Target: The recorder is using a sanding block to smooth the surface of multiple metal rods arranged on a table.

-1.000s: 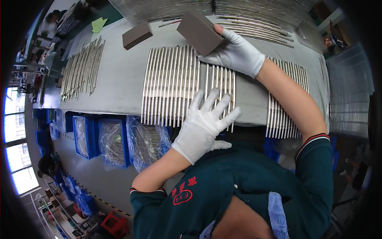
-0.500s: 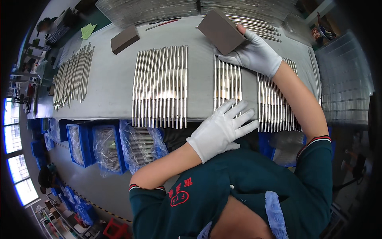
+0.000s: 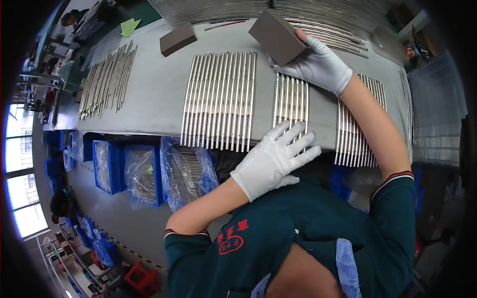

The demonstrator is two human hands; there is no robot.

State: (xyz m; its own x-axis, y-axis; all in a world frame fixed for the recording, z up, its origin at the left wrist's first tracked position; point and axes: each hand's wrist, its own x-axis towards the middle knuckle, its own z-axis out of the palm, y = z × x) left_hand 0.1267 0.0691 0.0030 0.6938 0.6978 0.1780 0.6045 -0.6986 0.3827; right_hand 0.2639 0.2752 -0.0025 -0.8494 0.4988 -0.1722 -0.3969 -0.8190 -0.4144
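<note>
In my white-gloved right hand [image 3: 325,68] is a grey-brown rectangular block [image 3: 276,37], gripped with the thumb on its right end. It is tilted over the far ends of a narrow row of shiny metal rods [image 3: 291,97]. My left hand [image 3: 273,161], also gloved, lies with its fingers spread over the near ends of that same row. To the left is a wider row of metal rods [image 3: 218,102], side by side. Another row of rods [image 3: 355,124] lies on the right, partly covered by my right forearm.
On the grey-covered table [image 3: 154,99] sit a second block [image 3: 178,39], uneven loose rods [image 3: 108,82] at the left and more rods [image 3: 323,36] at the back. Clear plastic trays [image 3: 208,10] line the far edge. Blue crates [image 3: 117,171] with plastic-wrapped contents stand below the near edge.
The view has shifted, so the table and rods appear further right and slightly higher. Both hands keep nearly the same pose; the block stays in my right hand.
</note>
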